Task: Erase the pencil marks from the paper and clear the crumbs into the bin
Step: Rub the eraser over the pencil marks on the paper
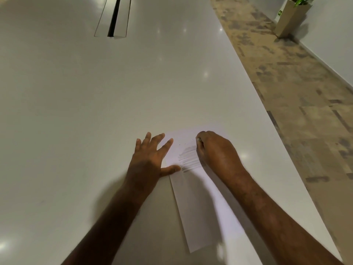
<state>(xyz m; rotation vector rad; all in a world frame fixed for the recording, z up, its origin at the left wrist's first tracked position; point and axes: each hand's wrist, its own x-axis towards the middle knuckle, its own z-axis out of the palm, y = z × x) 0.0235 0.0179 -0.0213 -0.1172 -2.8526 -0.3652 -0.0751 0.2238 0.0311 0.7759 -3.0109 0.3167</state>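
The paper (200, 203), a white sheet, is laid on the near right part of a pale glossy table (95, 111), close to the table's right edge. A patch of grey pencil marks (189, 157) is seen on its far half, with a few dark crumbs (182, 144) scattered just beyond the patch. The left hand (149, 161) is spread flat, fingers straight, its palm on the table and its thumb and forefinger pressed onto the sheet's left edge. The right hand (217, 152) is curled over the marks with its fingertips drawn together; something small and pale shows at the fingertips, but what is pinched cannot be told.

One container is in view: a tall tapered planter (290, 18) stood on the floor at the far right, with green leaves (300, 0) rising from it. A long slot with a dark gap (114, 16) is set into the far table top. Mottled tan and grey flooring (298, 88) runs along the table's right side, bounded by a white wall (336, 44).
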